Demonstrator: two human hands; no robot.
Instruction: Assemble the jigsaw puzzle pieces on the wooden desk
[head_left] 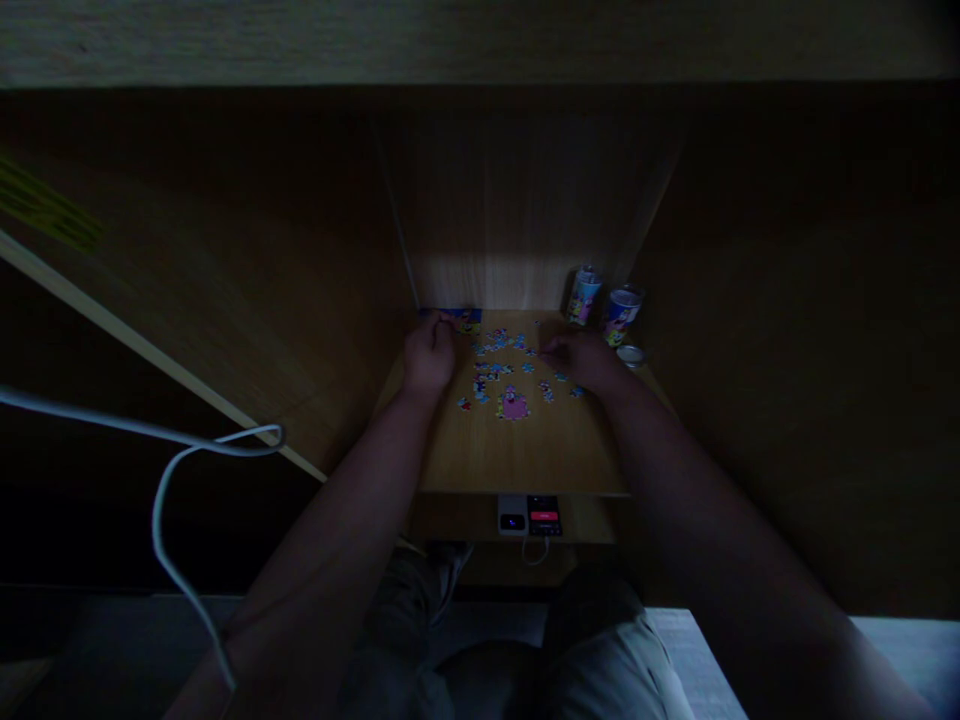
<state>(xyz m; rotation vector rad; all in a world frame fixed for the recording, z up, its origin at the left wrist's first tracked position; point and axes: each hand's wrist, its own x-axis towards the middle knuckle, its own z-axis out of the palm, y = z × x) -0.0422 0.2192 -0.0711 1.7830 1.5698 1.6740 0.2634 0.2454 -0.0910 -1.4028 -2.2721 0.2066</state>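
- Left hand [429, 355] rests curled, knuckles up, fingertips at a blue joined strip [459, 319] by the back wall; too dark to tell whether it pinches a piece
- Right hand [581, 358] lies with fingers bent down on the desk [525, 450], likely pressing a piece; grip unclear
- Loose puzzle pieces [495, 360] lie spread between both hands, probably so each one shows; a pink cluster [514, 404] sits nearer the body
- Two cups [621, 312] stand just beyond the right hand, seemingly kept aside
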